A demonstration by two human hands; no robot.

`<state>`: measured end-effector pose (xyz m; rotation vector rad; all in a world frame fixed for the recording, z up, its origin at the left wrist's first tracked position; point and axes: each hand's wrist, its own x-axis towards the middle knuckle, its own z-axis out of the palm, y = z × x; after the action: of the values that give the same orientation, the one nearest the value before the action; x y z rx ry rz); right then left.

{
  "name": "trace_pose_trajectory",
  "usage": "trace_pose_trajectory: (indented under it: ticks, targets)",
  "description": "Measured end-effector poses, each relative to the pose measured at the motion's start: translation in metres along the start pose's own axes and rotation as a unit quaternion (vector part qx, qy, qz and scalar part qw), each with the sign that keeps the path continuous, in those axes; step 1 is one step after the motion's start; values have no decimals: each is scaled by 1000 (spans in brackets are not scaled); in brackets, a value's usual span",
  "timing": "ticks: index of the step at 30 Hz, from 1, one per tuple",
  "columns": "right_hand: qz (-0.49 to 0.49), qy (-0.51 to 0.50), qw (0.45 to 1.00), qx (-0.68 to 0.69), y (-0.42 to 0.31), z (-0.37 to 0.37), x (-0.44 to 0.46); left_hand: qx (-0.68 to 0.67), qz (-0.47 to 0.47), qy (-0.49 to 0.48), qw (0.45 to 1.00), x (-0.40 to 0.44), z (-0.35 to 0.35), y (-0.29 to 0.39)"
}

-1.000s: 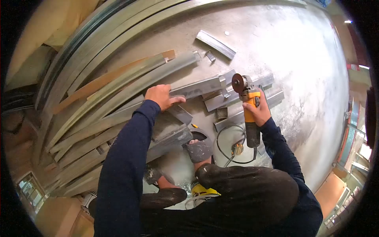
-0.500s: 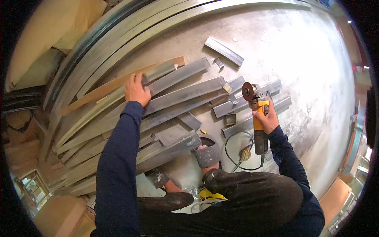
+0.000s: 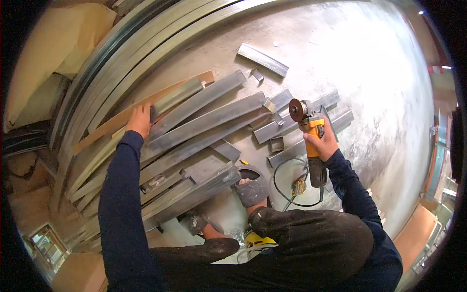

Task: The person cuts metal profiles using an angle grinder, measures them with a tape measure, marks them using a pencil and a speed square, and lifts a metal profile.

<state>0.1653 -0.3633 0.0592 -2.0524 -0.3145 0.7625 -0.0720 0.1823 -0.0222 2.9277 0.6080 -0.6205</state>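
Note:
My right hand is wrapped round the yellow-and-black body of an angle grinder, held upright above the floor with its thin brown disc at the top. My left hand is closed over a long metal profile in the pile. A small dark piece sticks out by its fingertips; its kind is too small to make out. To the right of that hand lie more grey metal channels, side by side. The grinder's black cord loops below the tool.
Short cut metal pieces lie on the concrete floor ahead, and a small square tube offcut is near the grinder. Long curved metal bars run along the upper left. A yellow-tipped marker lies by my foot.
My left hand has slid left and toward me along the profiles, and the small dark piece has moved with it. The grinder stays raised in my right hand, nearly unmoved.

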Motion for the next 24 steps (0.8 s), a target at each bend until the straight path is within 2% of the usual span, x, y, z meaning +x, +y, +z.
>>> trace_pose_trajectory:
  ticks: [2,4,6,7,9,11,13,14,15,17,19,20,21,22,23,24]
  targets:
    - [2,1,1000,2,0,1,-1,-2,26,14,1000,2,-1,-11]
    - [44,-3,998,42,-6,1,-2,-4,51,28,998,5,-12,-14]
    - [36,-1,999,33,-4,-1,-2,19,43,123,991,5,-27,-26]
    - [27,1,999,25,-1,-3,-2,24,34,121,992,4,-32,-30]
    - [8,9,1000,21,1,-4,-3,-11,-17,307,951,5,-45,-37]
    - [-6,10,1000,23,15,-7,0,-63,-66,253,963,4,-67,-37]
    - [67,5,996,61,23,-12,1,-138,0,145,980,-5,-77,-42]
    - [48,-10,997,60,37,-20,5,-112,36,57,991,-5,-82,-43]
    - [29,-18,998,61,49,-21,10,-136,74,42,987,-6,-74,-43]
    - [18,-16,997,75,37,-17,11,-172,121,-60,976,-26,-88,-18]
    - [27,-27,997,71,25,-14,14,-146,122,-138,972,-42,-80,8]
    - [44,-28,997,64,21,-22,10,-165,133,-135,968,-48,-64,20]
    - [15,-21,996,86,30,-22,12,-179,146,-133,964,-54,-49,30]
    - [41,-36,995,87,15,-21,10,-168,144,-106,969,-65,-56,48]
    - [68,-56,993,84,18,-26,12,-175,169,-3,970,-67,-29,51]
    - [59,-42,991,110,5,-22,7,-184,170,34,967,-69,-22,60]
